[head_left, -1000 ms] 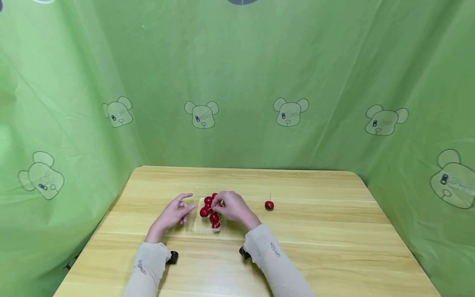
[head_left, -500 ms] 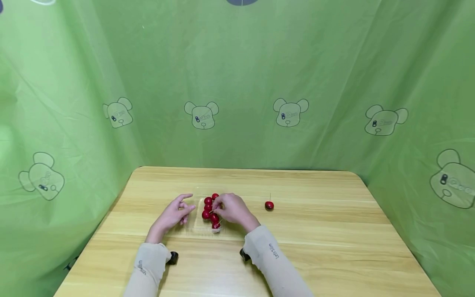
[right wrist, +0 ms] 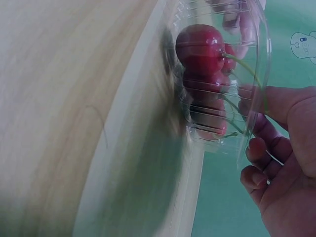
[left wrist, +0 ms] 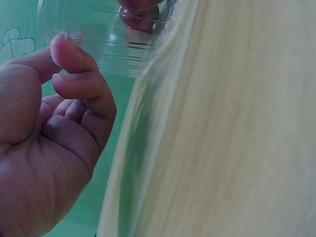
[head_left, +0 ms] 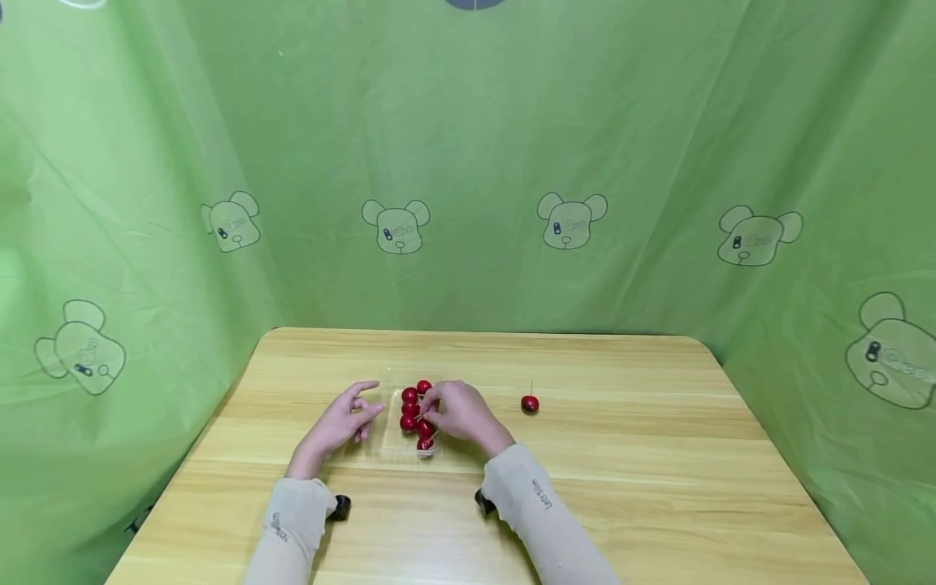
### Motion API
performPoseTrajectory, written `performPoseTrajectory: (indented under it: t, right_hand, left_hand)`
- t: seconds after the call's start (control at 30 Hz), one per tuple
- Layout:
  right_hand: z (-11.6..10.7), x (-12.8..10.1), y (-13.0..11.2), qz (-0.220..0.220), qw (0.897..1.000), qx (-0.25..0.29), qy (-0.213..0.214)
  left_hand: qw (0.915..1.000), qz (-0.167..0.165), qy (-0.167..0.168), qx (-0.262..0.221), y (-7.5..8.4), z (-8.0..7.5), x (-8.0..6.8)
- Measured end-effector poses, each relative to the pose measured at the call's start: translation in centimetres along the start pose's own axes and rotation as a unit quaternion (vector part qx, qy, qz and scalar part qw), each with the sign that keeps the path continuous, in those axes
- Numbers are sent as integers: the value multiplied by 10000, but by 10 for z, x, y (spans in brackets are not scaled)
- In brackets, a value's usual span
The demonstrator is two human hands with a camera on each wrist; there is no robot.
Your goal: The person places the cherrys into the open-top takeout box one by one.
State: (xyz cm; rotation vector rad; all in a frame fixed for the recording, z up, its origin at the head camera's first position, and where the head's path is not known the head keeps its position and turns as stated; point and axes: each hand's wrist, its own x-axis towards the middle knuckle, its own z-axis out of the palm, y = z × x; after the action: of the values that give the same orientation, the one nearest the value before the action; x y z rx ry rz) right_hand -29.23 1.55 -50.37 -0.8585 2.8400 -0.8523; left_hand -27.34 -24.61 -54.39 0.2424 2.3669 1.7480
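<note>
A clear plastic box (head_left: pixel 387 445) stands left of centre on the table, with several red cherries (head_left: pixel 409 396) along its right side. My right hand (head_left: pixel 461 410) reaches in over the right wall; thumb and index finger pinch the thin stem of a cherry (head_left: pixel 407 422) that sits among the others. In the right wrist view, green stems rise from the cherries (right wrist: pixel 200 49) behind the ribbed wall. Beside the box's left wall is my left hand (head_left: pixel 342 418), index finger extended and the others loosely bent, holding nothing. Whether it touches the wall I cannot tell.
One cherry (head_left: pixel 530 404) with an upright stem lies on the wooden table (head_left: pixel 621 471) to the right of the box. Green curtains (head_left: pixel 483 284) with bear-head prints hang behind and at both sides of the table.
The pinched cherry has shifted slightly right and toward me inside the box, settling against the others. My right hand has moved only slightly. The left hand has stayed in place.
</note>
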Motion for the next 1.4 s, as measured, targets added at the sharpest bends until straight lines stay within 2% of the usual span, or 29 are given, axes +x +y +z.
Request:
performPoseTrajectory:
  t: [0.63,0.87,1.4]
  right_hand:
    - [0,-1,-1,-47,9999,104,16]
    - [-10,-2,-2,-155,9986,494,111]
    - [-37,-14,31,-61,9975,652,266]
  left_hand:
    - [10000,19,-5,61,-2,0,1]
    - [10000,23,8,66,-2,0,1]
    - [9999,-62,7,105,-2,0,1]
